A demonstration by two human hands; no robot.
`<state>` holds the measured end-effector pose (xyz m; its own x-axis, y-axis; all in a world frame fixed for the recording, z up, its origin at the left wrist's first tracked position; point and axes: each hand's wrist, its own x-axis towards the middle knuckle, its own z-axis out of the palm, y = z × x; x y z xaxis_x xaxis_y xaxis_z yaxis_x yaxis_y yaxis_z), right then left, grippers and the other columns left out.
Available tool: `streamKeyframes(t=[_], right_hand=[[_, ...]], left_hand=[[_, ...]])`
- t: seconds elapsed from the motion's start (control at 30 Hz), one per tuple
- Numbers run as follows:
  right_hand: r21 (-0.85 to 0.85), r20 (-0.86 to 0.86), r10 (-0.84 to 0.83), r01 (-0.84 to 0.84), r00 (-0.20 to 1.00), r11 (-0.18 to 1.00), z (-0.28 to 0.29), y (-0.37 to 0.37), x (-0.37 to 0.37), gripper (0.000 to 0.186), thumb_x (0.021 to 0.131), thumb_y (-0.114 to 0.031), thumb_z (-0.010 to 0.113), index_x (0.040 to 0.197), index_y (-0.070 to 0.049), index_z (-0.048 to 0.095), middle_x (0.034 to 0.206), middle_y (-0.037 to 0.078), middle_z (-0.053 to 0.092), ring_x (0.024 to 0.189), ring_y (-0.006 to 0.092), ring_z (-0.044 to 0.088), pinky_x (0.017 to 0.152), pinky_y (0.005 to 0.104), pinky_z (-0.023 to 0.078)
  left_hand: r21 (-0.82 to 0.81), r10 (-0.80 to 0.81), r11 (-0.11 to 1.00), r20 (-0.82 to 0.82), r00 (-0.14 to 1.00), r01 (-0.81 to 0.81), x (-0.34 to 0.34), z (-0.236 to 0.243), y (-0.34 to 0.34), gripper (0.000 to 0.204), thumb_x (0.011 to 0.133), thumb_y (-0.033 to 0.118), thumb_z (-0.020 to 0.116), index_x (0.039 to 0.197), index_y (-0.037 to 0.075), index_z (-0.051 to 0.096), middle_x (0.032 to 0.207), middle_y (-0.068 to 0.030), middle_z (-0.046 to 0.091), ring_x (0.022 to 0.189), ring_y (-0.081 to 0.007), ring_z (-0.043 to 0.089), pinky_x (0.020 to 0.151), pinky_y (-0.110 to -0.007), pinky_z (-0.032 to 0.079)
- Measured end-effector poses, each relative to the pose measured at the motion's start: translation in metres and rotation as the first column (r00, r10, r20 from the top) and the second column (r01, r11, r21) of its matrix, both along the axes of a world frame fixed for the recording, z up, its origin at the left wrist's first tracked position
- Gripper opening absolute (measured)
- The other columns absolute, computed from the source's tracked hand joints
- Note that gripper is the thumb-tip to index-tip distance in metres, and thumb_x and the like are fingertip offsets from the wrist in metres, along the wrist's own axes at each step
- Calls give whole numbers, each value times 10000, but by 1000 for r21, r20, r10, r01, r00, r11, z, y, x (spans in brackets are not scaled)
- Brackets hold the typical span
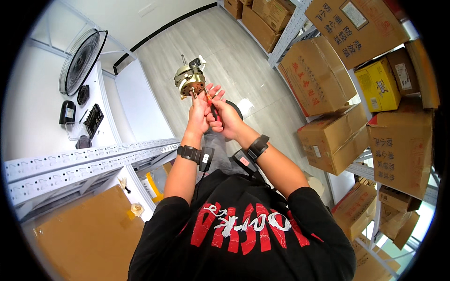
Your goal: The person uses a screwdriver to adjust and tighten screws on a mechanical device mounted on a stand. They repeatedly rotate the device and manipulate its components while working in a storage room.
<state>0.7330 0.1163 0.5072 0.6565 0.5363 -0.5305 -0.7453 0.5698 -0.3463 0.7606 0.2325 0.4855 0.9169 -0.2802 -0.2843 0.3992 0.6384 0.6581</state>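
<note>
Left hand (pixel 199 112) raised in front of the chest, fingers wrapped round the shaft end of a fan motor (pixel 190 80) — brass-coloured body, copper winding showing, a dark block on top. Motor is held in the air, over the pale floor (pixel 220 51), resting on nothing.

Right hand (pixel 224 121) just beside the left, touching it, closed round a screwdriver (pixel 209 104) with a red-and-dark handle; the tip points up toward the underside of the motor. Exactly where the tip sits — too small to tell.

Step in hand, by my reading: working a fastener on the motor housing, tool engaged or about to be. Next move would call for a firm left-hand hold so the motor does not turn with the driver, and the tip kept square in its slot; a slip would run toward the left fingers.

Room: open floor ahead and below the hands, nothing near. A white bench (pixel 42 103) well off to the left carries a fan guard (pixel 80 61) at its far edge and small black parts (pixel 93 119) nearer its right edge. Shelving with cardboard boxes (pixel 323 75) stands to the right, well apart from the elbows.
</note>
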Motion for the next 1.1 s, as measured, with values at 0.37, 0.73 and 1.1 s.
streamKeyframes(t=[0.37,0.73,1.1], right_hand=[[41,-24,90,-89,996,995,-1,-23,11,414,1051,-420,352,1124,-80,577,635,-31,415,414,39,247,330,195,186],[-465,71,560,-470,825,750,16,-76,87,402,1025,-442,404,963,-95,598,549,-71,336,386,24,198,351,204,126],[-465,-7,788,-699,616,543,9,-97,152,388,1034,-393,406,992,-65,608,582,-49,383,403,20,233,339,192,163]], left_hand=[[43,-61,997,-18,998,62,-1,-6,-3,772,985,630,146,1426,35,364,1359,-155,527,1276,-310,501,1069,-445,432],[14,-86,996,-30,996,86,11,-12,-8,724,1007,597,206,1518,85,227,1527,-123,358,1361,-268,412,1116,-442,352],[81,28,996,60,998,-33,16,-27,-32,596,1053,494,213,1492,95,272,1520,-99,373,1299,-220,467,1035,-395,416]])
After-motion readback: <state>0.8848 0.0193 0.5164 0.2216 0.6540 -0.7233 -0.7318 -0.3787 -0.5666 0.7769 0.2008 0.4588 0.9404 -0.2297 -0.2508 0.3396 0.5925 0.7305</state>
